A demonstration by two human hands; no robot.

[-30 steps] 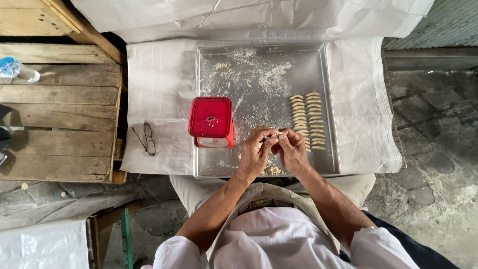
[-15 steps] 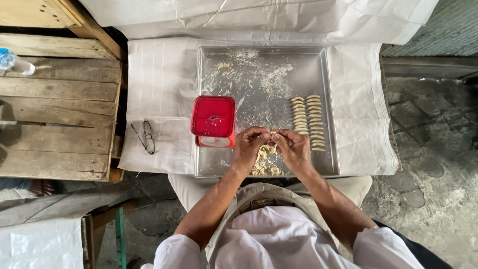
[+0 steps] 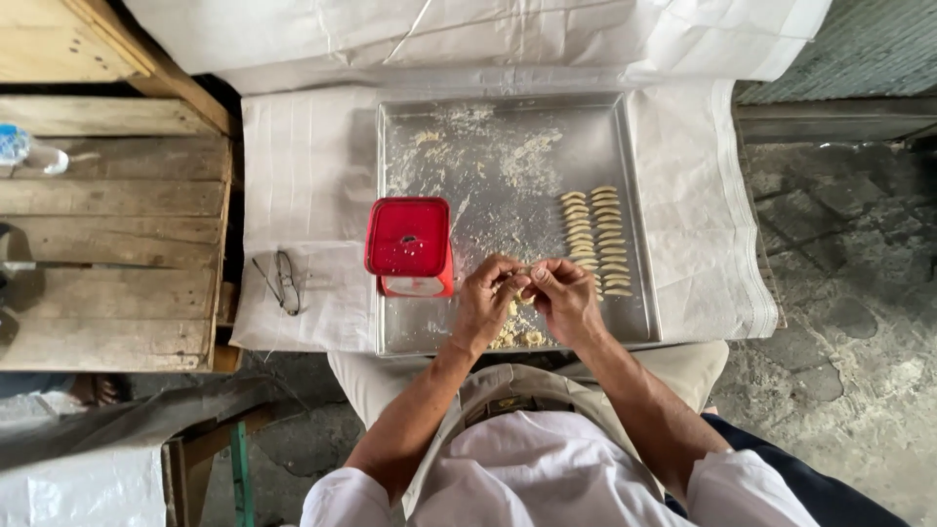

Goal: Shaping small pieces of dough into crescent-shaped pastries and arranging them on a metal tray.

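Pinching a small dough piece [image 3: 525,296] together, left hand [image 3: 485,301] and right hand [image 3: 566,298] have drifted slightly toward the tray's [image 3: 508,127] near edge, beside the red box [image 3: 409,237]; shaping goes on.

A table draped in white woven sacking [image 3: 303,176] carries a floured rectangular steel tray [image 3: 634,195] and thin wire-rimmed spectacles [image 3: 281,281] – beside it, a weathered wooden-plank pallet [image 3: 117,254].

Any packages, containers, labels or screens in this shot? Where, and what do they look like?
Red-lidded container: on the metal tray, left of both hands; squarish, red lid, paler base.
Plastic bottle: far left on the wooden boards; clear, blue label, lying on its side.
No screens or signs in view.
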